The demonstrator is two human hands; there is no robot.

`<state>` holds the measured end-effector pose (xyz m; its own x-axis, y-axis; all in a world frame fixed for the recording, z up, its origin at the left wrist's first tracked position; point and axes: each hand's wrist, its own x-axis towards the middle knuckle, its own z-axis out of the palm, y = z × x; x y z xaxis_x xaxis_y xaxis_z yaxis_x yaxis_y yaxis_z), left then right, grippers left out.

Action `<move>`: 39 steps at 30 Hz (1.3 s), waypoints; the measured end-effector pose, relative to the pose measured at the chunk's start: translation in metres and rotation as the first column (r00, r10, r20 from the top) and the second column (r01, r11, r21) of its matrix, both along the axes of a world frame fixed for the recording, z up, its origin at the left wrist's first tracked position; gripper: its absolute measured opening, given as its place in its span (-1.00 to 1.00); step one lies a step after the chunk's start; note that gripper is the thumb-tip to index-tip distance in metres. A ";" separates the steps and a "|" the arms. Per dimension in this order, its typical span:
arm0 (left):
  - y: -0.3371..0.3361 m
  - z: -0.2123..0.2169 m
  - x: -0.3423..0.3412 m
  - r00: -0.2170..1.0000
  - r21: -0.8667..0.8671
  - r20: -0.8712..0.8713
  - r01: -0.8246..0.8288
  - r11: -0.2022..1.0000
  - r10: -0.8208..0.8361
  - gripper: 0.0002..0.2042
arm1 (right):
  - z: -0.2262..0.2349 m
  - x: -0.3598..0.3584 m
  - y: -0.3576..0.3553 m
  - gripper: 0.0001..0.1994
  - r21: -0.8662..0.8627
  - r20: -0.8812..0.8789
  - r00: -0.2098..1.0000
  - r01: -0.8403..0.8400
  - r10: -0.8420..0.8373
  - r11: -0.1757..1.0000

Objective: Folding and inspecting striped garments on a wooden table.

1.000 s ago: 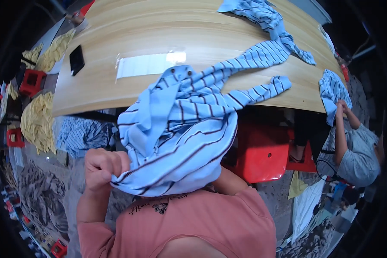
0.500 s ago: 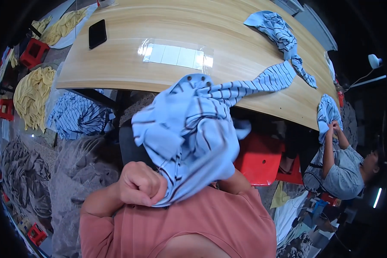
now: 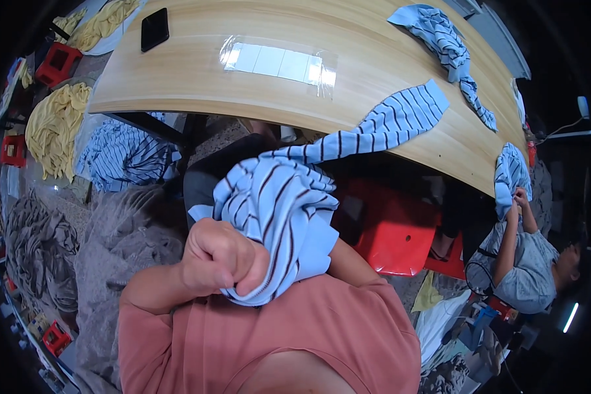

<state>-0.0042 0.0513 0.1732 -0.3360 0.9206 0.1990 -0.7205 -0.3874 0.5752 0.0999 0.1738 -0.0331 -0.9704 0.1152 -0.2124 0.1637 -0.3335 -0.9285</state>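
Note:
A light blue knit garment with dark stripes lies bunched over my lap, against my chest. My left hand is closed on the near edge of its cloth, thumb and fingers pinched together. From the right, my right forearm reaches in behind the garment; that hand and its fingers are hidden by the cloth. One striped sleeve stretches away from the bundle and rests across the table's near edge.
On the wooden table are a black phone, taped white cards and another striped garment. A red stool stands at right. A co-worker handles blue cloth. Blue, yellow and grey heaps lie left.
The garment has been drawn closer and turned, so its striped side now faces up and the buttons no longer show. My left hand keeps its hold. The view has shifted slightly.

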 end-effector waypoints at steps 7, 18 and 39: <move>0.005 0.013 -0.014 0.982 0.090 -0.144 -0.108 0.990 0.120 -0.65 | 0.094 -0.068 0.030 -0.67 0.731 0.159 0.840 -0.454 0.520 0.510; -0.021 -0.095 -0.005 0.101 -0.131 -0.986 -0.964 0.230 -0.136 -0.45 | 0.112 -0.076 -0.003 -0.81 -0.364 0.082 0.967 0.253 -0.240 0.896; -0.044 -0.097 -0.003 0.728 -0.431 -0.684 -0.349 0.832 -0.049 -0.50 | 0.167 -0.054 -0.003 -0.12 -0.691 -0.057 0.998 -0.043 0.005 0.721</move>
